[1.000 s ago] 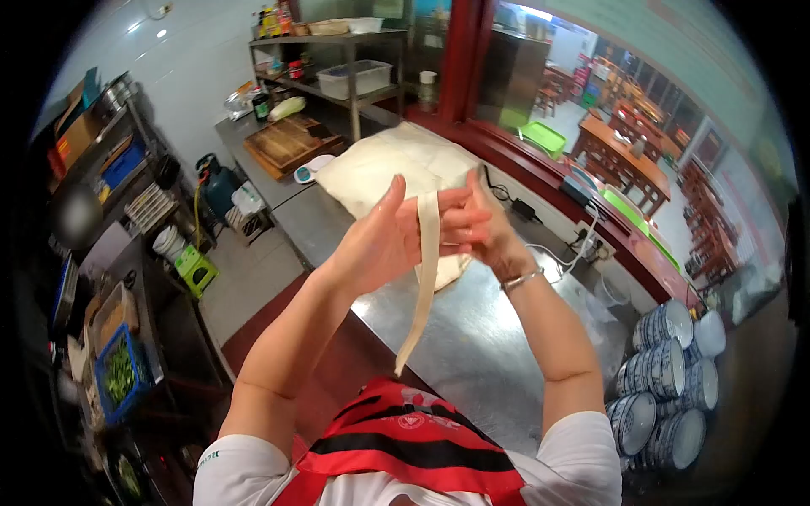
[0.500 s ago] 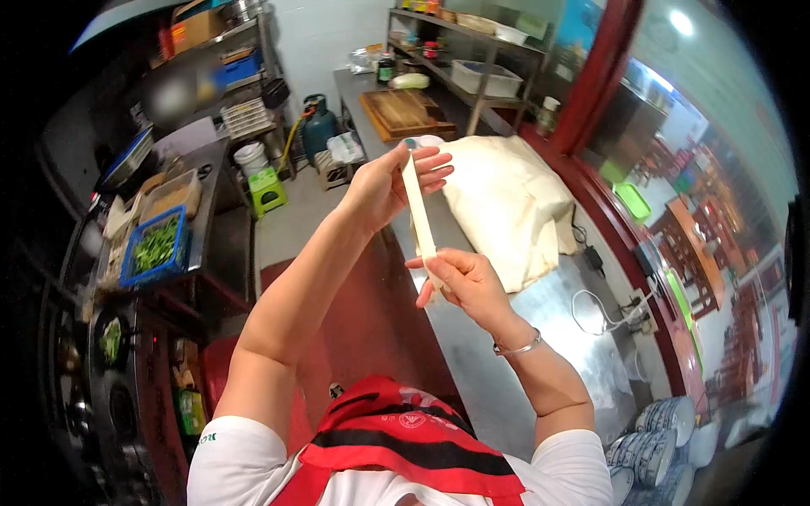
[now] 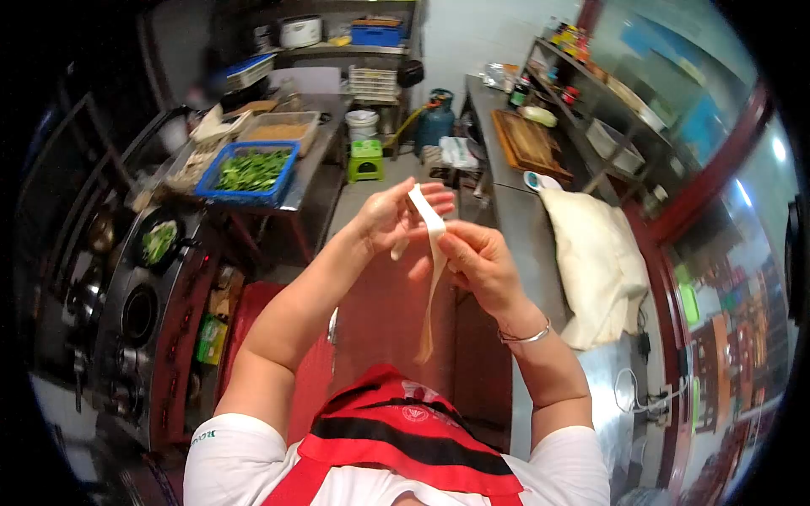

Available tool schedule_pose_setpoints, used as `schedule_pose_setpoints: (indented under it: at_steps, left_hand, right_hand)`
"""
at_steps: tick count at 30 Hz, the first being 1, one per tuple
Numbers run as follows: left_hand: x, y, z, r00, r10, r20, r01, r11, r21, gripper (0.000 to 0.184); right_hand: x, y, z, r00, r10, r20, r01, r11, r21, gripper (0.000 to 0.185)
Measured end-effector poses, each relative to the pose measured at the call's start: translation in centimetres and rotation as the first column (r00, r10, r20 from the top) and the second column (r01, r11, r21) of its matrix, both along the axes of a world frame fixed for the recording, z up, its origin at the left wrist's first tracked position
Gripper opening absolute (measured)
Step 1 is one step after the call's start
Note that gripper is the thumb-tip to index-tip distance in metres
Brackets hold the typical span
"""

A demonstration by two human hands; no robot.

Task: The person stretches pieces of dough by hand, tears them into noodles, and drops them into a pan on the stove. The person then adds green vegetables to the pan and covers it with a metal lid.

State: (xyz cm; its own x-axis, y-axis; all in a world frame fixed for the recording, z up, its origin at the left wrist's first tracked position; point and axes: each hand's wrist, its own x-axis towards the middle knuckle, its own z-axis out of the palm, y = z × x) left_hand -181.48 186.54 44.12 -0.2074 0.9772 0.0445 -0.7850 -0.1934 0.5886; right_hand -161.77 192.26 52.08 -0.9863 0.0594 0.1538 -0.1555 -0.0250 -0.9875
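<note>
A pale, flat strip [image 3: 434, 223] that looks like dough hangs between my hands over the floor. My left hand [image 3: 395, 218] has its fingers spread, with the strip draped over it near the index finger and a short end hanging below. My right hand [image 3: 474, 260] pinches the strip between thumb and fingers, just right of my left hand. Below it the strip's long end dangles, blurred and narrowing. A metal bracelet is on my right wrist.
On the right, a metal counter [image 3: 530, 297] bears a cream cloth [image 3: 591, 261] and a wooden board [image 3: 530, 143]. To the left are a blue basket of greens [image 3: 251, 171], a stove [image 3: 164, 325] and a pan with greens [image 3: 158, 242]. A green stool [image 3: 365, 160] stands ahead.
The view has swung left, from the counter toward the stove side. My right hand has gone from open beside the strip to pinching it, and now sits closer to my left hand.
</note>
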Motion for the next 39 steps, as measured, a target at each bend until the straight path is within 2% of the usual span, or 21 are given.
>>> schedule_pose_setpoints:
  at_steps: [2, 3, 4, 5, 6, 7, 10, 12, 13, 14, 18, 20, 25, 30, 33, 35, 39]
  left_hand:
    - [-2.0, -4.1, -1.5, 1.000, -0.007, 0.018, 0.007, 1.000, -0.019, 0.052]
    - [-2.7, -6.4, -1.9, 0.999, 0.041, -0.005, -0.041, 0.999, 0.012, 0.052]
    - [-3.2, -8.5, -2.1, 0.995, 0.091, -0.029, -0.089, 0.995, 0.042, 0.053]
    - [-3.9, -10.6, -2.3, 0.989, 0.141, -0.052, -0.138, 0.988, 0.072, 0.054]
    - [-4.4, -13.0, -1.4, 0.987, -0.108, 0.117, 0.067, 0.949, 0.308, 0.059]
    - [-4.2, -15.0, -0.4, 0.987, 0.142, -0.079, -0.136, 0.988, 0.077, 0.067]
    - [-5.6, -20.9, 1.0, 0.955, 0.186, -0.233, -0.143, 0.972, 0.189, 0.072]
    - [-6.0, -24.3, 1.6, 0.851, 0.396, -0.346, -0.349, 0.917, 0.191, 0.065]
    - [-6.3, -25.8, 1.5, 0.775, 0.489, -0.401, -0.447, 0.872, 0.199, 0.062]
    - [-6.9, -27.5, 1.0, 0.750, 0.517, -0.412, -0.494, 0.853, 0.171, 0.051]
    - [-7.8, -33.5, 1.5, 0.616, 0.575, -0.538, -0.683, 0.731, 0.000, 0.039]
    - [-8.4, -36.0, 1.2, 0.579, 0.623, -0.526, -0.740, 0.672, -0.018, 0.039]
    - [-10.9, -41.3, 0.6, 0.468, 0.706, -0.531, -0.852, 0.521, -0.059, 0.036]
    - [-14.4, -45.6, 3.4, 0.244, 0.788, -0.565, -0.956, 0.292, -0.007, 0.036]
    - [-18.4, -48.3, 5.2, 0.177, 0.790, -0.587, -0.978, 0.208, -0.016, 0.036]
    - [-21.9, -49.9, 6.3, 0.147, 0.746, -0.650, -0.978, 0.209, 0.018, 0.039]
    - [-29.9, -54.3, 6.0, 0.184, 0.760, -0.624, -0.973, 0.232, -0.004, 0.041]
  right_hand:
    - [-3.9, -2.7, 0.6, 0.995, 0.042, -0.092, -0.047, 0.997, -0.055, 0.029]
    - [-5.9, -4.0, 0.9, 0.996, 0.027, -0.089, -0.027, 1.000, -0.002, 0.029]
    - [-7.5, -5.6, 1.8, 0.989, 0.099, -0.111, -0.110, 0.989, -0.100, 0.030]
    - [-9.5, -7.1, 1.7, 0.990, 0.076, -0.122, -0.087, 0.992, -0.090, 0.032]
    - [-11.3, -8.2, 1.9, 0.982, 0.114, -0.153, -0.125, 0.990, -0.061, 0.031]
    - [-13.0, -9.3, 2.3, 0.971, 0.153, -0.184, -0.162, 0.986, -0.033, 0.031]
    - [-19.0, -12.9, 3.2, 0.943, 0.213, -0.255, -0.210, 0.977, 0.041, 0.030]
    - [-23.7, -15.0, 3.4, 0.925, 0.248, -0.289, -0.227, 0.968, 0.104, 0.032]
    - [-25.6, -16.1, 3.9, 0.922, 0.292, -0.253, -0.289, 0.956, 0.047, 0.035]
    - [-28.1, -17.0, 4.0, 0.918, 0.319, -0.237, -0.317, 0.947, 0.047, 0.036]
    - [-37.7, -22.0, 2.9, 0.920, 0.349, -0.176, -0.357, 0.934, -0.016, 0.035]
    - [-41.8, -24.8, 2.3, 0.889, 0.411, -0.201, -0.433, 0.898, -0.079, 0.034]
    - [-48.8, -32.5, 3.0, 0.828, 0.528, -0.191, -0.551, 0.829, -0.099, 0.030]
    - [-56.2, -38.7, 3.9, 0.760, 0.610, -0.223, -0.639, 0.764, -0.090, 0.027]
    - [-61.8, -42.1, 4.7, 0.749, 0.623, -0.225, -0.648, 0.760, -0.050, 0.026]
    - [-66.0, -44.4, 4.6, 0.771, 0.582, -0.258, -0.601, 0.799, 0.005, 0.026]
    - [-73.8, -48.9, 1.9, 0.806, 0.577, -0.135, -0.587, 0.808, -0.052, 0.019]
